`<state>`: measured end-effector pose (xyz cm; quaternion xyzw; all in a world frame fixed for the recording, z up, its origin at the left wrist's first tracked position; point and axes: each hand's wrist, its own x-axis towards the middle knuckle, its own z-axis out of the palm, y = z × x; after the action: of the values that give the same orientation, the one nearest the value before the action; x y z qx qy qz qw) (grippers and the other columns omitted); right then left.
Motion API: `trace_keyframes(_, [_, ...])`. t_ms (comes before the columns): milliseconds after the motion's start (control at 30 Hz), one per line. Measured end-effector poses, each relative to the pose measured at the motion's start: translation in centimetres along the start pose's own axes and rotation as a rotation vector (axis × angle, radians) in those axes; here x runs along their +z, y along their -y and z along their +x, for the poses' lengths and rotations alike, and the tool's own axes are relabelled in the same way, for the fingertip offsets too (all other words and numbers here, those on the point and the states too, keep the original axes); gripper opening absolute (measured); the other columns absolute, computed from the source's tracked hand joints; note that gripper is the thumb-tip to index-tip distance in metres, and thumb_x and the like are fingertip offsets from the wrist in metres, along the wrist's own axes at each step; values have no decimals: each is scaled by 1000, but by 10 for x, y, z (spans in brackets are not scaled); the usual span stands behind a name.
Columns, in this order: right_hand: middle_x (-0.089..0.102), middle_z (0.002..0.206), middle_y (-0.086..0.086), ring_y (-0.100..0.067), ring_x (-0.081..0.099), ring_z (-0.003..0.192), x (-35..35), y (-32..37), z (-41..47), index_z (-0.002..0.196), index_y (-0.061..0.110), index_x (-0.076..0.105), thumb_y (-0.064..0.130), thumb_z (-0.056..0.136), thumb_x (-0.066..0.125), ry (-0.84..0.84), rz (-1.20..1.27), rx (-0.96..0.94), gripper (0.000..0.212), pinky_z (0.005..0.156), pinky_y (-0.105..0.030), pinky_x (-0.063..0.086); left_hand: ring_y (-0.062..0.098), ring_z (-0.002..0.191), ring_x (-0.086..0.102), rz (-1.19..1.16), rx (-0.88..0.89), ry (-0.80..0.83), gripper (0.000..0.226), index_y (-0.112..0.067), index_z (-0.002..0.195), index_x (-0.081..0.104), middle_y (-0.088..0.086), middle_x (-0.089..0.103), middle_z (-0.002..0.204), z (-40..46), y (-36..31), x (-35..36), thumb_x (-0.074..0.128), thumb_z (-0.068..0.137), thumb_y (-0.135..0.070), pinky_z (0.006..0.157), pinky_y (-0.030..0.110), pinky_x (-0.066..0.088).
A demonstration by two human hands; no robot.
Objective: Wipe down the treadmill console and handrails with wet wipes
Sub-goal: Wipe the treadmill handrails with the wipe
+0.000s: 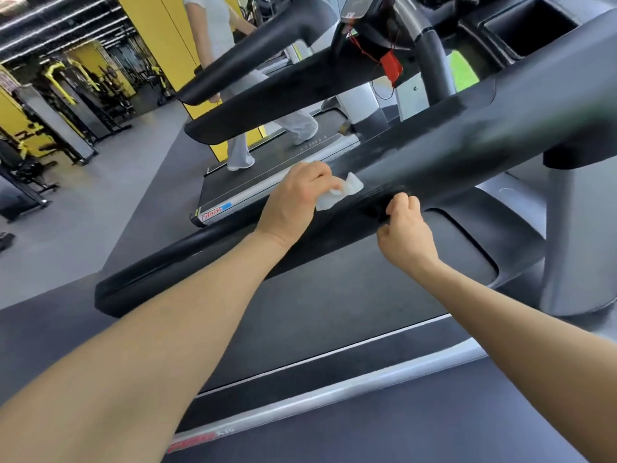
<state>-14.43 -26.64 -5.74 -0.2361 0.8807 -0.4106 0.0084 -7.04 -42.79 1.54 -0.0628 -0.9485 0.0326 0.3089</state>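
Observation:
A thick black handrail (207, 259) of the treadmill runs from lower left up to the console at upper right. My left hand (293, 198) holds a crumpled white wet wipe (344, 192) against the top of this rail, about midway along it. Just to the right, my right hand (405, 235) curls its fingers over the rail's near side, gripping it. The console's black cup-holder recess (531, 25) shows at the top right. The treadmill belt (334, 295) lies below the rail.
A neighbouring treadmill (267, 182) stands beyond the rail, with a person in light clothes (240, 152) walking on it. A red safety clip (392, 66) hangs from its console. Yellow and black gym machines (60, 105) fill the far left. Grey floor (100, 202) lies between.

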Motion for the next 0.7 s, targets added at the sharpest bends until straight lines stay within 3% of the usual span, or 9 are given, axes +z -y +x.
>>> trace_keyframes(167, [39,114,-15,-42,49,75,2,-3,-3,109,2,40,-1,86,45,11,-8,-32,24,61,-37,36,17,89,45,-8,-3,-13,29,-22,103,56,-7,48,99,-74,22,-11,46,81,-6,73,28,46])
trace_keyframes(267, [39,113,-14,-37,43,70,5,-3,-5,110,2,40,0,87,44,30,-1,-36,24,61,-36,34,17,87,45,43,-17,21,36,-20,101,56,-6,48,99,-112,33,-22,51,75,4,70,28,46])
trace_keyframes(367, [40,113,-14,-38,45,72,6,-2,-6,110,2,40,0,87,43,36,15,-44,23,61,-36,35,18,86,44,61,36,17,37,-20,102,54,-6,47,99,-102,31,-21,52,74,5,74,22,41])
trace_keyframes(533, [43,115,-11,-38,51,84,5,-10,-3,112,4,43,0,86,43,32,50,-56,26,66,-36,37,16,88,44,37,167,10,25,-14,101,60,-5,46,99,-36,-10,27,46,81,-11,67,28,48])
trace_keyframes(633, [44,116,-9,-35,52,89,4,-26,-2,113,6,45,1,85,43,37,40,-41,28,72,-38,42,16,87,44,92,233,22,27,-9,101,67,-1,59,94,-23,-22,45,47,82,-5,65,28,51])
trace_keyframes(700, [45,116,-10,-35,52,92,4,-36,0,113,6,46,1,84,44,42,20,-6,30,76,-39,44,17,84,45,132,275,38,26,-11,105,60,2,63,89,-46,-9,43,48,85,-1,61,29,52])
